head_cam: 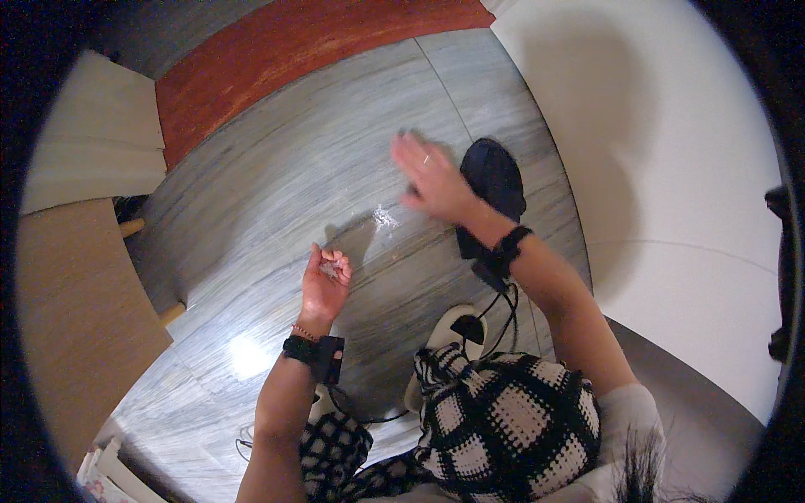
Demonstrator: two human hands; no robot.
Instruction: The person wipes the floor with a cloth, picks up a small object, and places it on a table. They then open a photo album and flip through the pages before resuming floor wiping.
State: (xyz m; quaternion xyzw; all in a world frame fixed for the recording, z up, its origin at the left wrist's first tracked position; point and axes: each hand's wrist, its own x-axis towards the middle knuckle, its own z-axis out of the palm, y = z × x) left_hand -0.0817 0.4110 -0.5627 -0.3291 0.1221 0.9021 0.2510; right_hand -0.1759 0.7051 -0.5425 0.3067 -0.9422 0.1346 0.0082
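Note:
My left hand (326, 283) is turned palm up with its fingers curled around small whitish bits (329, 269) that lie in the palm. To its upper right, a small scatter of white bits (384, 217) lies on the grey marble-patterned floor (283, 163). My right hand (434, 179), blurred, is spread palm down above the floor, with a ring on one finger and nothing seen in it. Beside it, partly behind the wrist, is a dark shoe-shaped item (494, 176) on the floor. Black bands with cables are on both wrists.
A white wall or panel (692, 188) runs along the right. A red-brown strip (302, 50) crosses the floor's far edge. Furniture with a brown panel (69, 302) and wooden legs stands at left. Below are a white shoe (456, 327) and my black-and-white checked clothing (516, 421).

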